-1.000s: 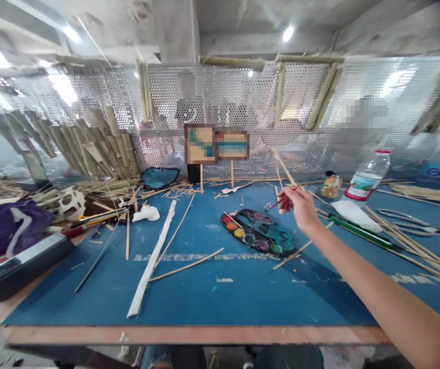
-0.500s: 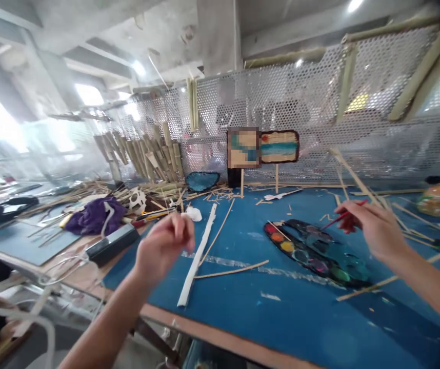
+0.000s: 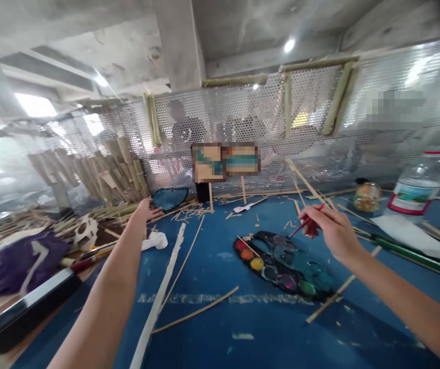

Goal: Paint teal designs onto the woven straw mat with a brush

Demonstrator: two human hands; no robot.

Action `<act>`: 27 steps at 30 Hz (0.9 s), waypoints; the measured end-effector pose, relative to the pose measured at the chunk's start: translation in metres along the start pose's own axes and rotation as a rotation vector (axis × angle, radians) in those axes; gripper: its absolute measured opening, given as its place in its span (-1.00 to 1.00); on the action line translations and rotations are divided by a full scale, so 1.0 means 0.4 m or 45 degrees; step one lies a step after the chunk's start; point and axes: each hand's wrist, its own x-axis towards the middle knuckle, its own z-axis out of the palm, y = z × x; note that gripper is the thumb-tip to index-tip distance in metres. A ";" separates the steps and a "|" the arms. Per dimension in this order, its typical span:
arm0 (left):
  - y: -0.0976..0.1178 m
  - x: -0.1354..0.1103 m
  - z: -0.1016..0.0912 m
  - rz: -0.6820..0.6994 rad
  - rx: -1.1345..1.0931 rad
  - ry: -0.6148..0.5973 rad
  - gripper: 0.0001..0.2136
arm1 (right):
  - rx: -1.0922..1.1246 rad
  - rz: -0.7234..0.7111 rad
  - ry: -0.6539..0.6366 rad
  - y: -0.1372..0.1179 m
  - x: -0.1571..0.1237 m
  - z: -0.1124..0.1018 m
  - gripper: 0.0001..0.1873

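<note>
While your right hand (image 3: 333,230) pinches a thin red-handled paintbrush (image 3: 305,222) just above the far end of the dark oval watercolour palette (image 3: 284,262) on the blue table mat (image 3: 220,328), your left hand (image 3: 145,209) stretches far out, fingers spread and holding nothing. It hovers just beside a teal woven fan-shaped piece (image 3: 169,198), near a crumpled white paper scrap (image 3: 157,240).

My one view sits on my head, looking forward and slightly down across the blue surface (image 3: 243,318) toward the perforated screen (image 3: 243,113), tilted, close enough that both forearms fill the foreground.
</note>
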 end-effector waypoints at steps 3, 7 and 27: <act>0.002 0.052 0.029 0.015 0.128 -0.002 -0.66 | 0.011 -0.016 0.030 0.001 0.002 -0.001 -0.63; -0.004 0.101 0.056 0.111 0.249 0.021 -0.66 | -0.002 -0.008 0.008 0.008 0.000 0.002 -0.63; -0.030 -0.337 -0.059 0.836 0.517 -0.570 -0.85 | 0.023 0.070 -0.101 0.029 -0.004 0.007 -0.56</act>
